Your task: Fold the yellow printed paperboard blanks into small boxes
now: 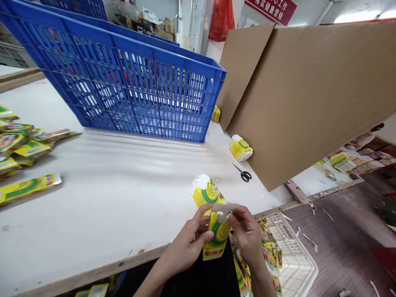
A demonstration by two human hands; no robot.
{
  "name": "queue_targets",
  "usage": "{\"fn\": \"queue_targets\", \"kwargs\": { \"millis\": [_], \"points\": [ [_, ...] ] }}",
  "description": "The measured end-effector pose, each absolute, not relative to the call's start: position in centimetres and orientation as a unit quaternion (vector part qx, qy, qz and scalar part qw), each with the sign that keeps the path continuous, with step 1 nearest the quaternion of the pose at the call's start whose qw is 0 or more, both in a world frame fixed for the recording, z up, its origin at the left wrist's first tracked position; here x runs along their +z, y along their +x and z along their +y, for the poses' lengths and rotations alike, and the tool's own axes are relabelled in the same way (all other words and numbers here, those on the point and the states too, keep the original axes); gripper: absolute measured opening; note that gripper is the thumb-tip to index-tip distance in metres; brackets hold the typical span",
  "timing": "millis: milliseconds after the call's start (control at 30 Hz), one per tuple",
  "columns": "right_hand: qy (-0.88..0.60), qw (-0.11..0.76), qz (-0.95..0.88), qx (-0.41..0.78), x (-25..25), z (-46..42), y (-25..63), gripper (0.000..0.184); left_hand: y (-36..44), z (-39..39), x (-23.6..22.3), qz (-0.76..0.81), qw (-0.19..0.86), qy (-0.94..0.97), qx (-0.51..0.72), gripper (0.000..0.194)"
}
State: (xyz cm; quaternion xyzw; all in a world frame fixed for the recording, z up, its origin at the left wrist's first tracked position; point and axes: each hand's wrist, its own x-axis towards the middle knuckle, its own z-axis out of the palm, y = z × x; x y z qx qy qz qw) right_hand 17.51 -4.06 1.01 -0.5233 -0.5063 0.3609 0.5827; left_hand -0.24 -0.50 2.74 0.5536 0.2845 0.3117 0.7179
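A small yellow and green carton (218, 233) is held upright between my two hands at the table's front edge, its top flaps raised. My left hand (194, 239) grips the carton's left side, thumb against the front panel. At the top right, the fingers of my right hand (246, 231) close on the whitish flaps; the fingertips are partly hidden. Just behind it on the table lies a stack of flattened yellow cartons (208, 192). A second yellow carton stack (240, 148) rests by the cardboard, with black-handled scissors (244, 174) near it.
A large blue crate (139, 95) stands across the back of the white table (117, 198). Brown cardboard (297, 95) rises at the right. Filled yellow packs (27, 150) are heaped at the left. A white basket (297, 251) holding packs sits below the table's right edge.
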Motion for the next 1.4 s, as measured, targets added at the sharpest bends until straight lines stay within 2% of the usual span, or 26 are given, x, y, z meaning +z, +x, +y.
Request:
{"fn": "queue_targets", "kwargs": {
  "millis": [33, 133, 200, 267, 367, 567, 700, 800, 900, 1000, 1100, 1300, 1400],
  "points": [
    [-0.523, 0.582, -0.527, 0.332, 1.1, -4.0, 17.8, 0.024, -0.2, -0.5, 2.7, 0.287, 0.716, 0.551, 0.319, 0.052],
    [-0.510, 0.573, -0.562, 0.310, 1.5, -4.1, 18.6, 0.042, 0.0, -0.5, 2.6, 0.311, 0.697, 0.558, 0.327, 0.046],
    [-0.506, 0.542, -0.558, 0.373, 1.9, -4.2, 18.8, 0.045, 0.3, -0.6, 2.7, 0.338, 0.667, 0.578, 0.326, 0.044],
    [-0.520, 0.499, -0.533, 0.443, 2.1, -4.2, 18.6, 0.041, 0.5, -0.7, 2.8, 0.355, 0.642, 0.595, 0.328, 0.042],
    [-0.552, 0.463, -0.498, 0.482, 1.9, -4.1, 18.3, 0.041, 0.8, -0.9, 2.9, 0.352, 0.629, 0.612, 0.325, 0.041],
    [-0.612, 0.432, -0.501, 0.434, 1.1, -3.7, 18.1, 0.037, 1.0, -0.8, 2.9, 0.331, 0.634, 0.624, 0.314, 0.045],
    [-0.627, 0.414, -0.526, 0.399, 0.7, -3.9, 18.3, 0.048, 0.8, -0.7, 3.2, 0.321, 0.677, 0.585, 0.312, 0.048],
    [-0.620, 0.427, -0.541, 0.376, 0.7, -3.9, 18.7, 0.045, 0.7, -0.6, 3.2, 0.319, 0.707, 0.549, 0.310, 0.050],
    [-0.598, 0.484, -0.531, 0.356, 0.8, -3.8, 18.6, 0.033, 1.1, -0.7, 3.2, 0.303, 0.729, 0.528, 0.313, 0.050],
    [-0.561, 0.529, -0.508, 0.384, 1.2, -3.9, 18.3, 0.027, 2.0, -1.1, 3.2, 0.296, 0.721, 0.531, 0.332, 0.046],
    [-0.575, 0.520, -0.517, 0.361, 1.7, -4.4, 19.5, 0.023, 2.8, -1.4, 3.1, 0.305, 0.689, 0.552, 0.357, 0.042],
    [-0.746, 0.383, -0.539, 0.081, 1.4, -5.6, 25.1, 0.027, 2.1, 0.2, 0.7, 0.432, 0.487, 0.649, 0.392, 0.042],
    [-0.732, 0.385, -0.552, 0.108, -0.4, -4.5, 24.0, 0.028, 1.8, 0.9, -0.9, 0.448, 0.420, 0.707, 0.351, 0.038]
  ]
}}
